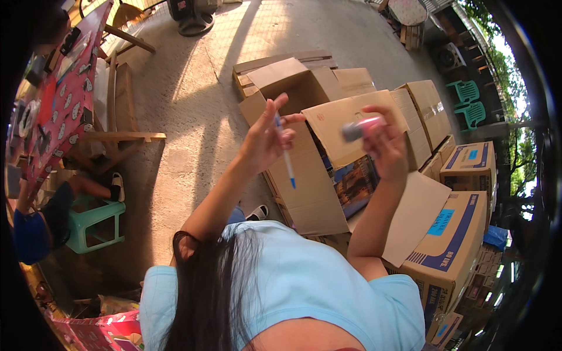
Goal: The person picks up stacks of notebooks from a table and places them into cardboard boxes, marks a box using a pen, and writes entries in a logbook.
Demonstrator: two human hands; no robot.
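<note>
My left hand [268, 139] is raised over the open boxes, with a white pen [288, 167] tucked between its fingers. The pen's blue tip points down, and some of the fingers stretch out to the right. In my right hand [387, 149] is a small pink cylinder with a grey end [353, 132], smeared by motion, so its exact kind is unclear. Below my hands stands an open cardboard box [304, 193] with its flaps spread. Inside it lie books or notebooks with dark, coloured covers [356, 182], partly covered by a flap.
Another open carton [287, 79] sits on a wooden pallet [241, 73] ahead. Closed cartons [448, 231] are stacked to the right. At left are a pink-covered table [73, 99], a wooden bench [123, 136] and a seated person [35, 234] by a green stool [96, 225].
</note>
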